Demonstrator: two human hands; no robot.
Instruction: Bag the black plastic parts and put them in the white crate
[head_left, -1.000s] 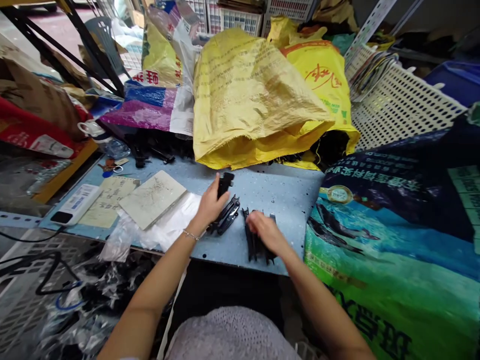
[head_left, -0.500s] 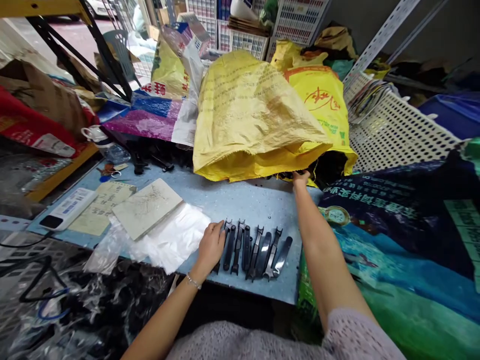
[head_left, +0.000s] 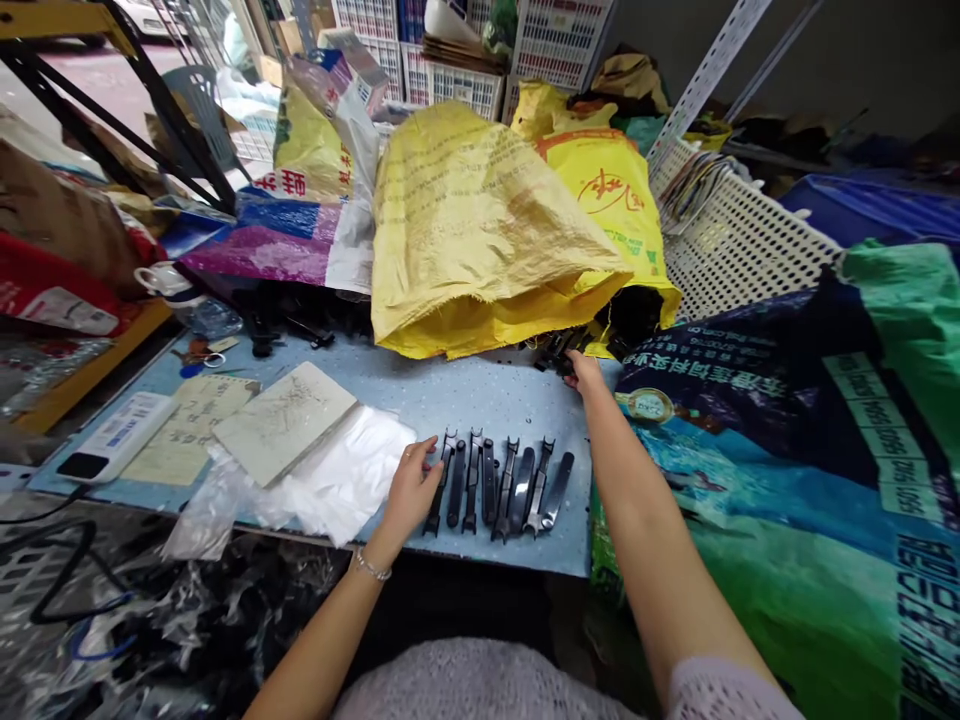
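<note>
Semi-gloss black plastic pieces [head_left: 489, 483] (the yellow sack [head_left: 480, 240] rough, woven).

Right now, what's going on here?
A person's left hand lies open beside a neat row of black plastic parts on a blue speckled tabletop. Their right hand is at more black parts by the mouth of a yellow woven sack. A clear plastic bag lies left of the row.
</note>
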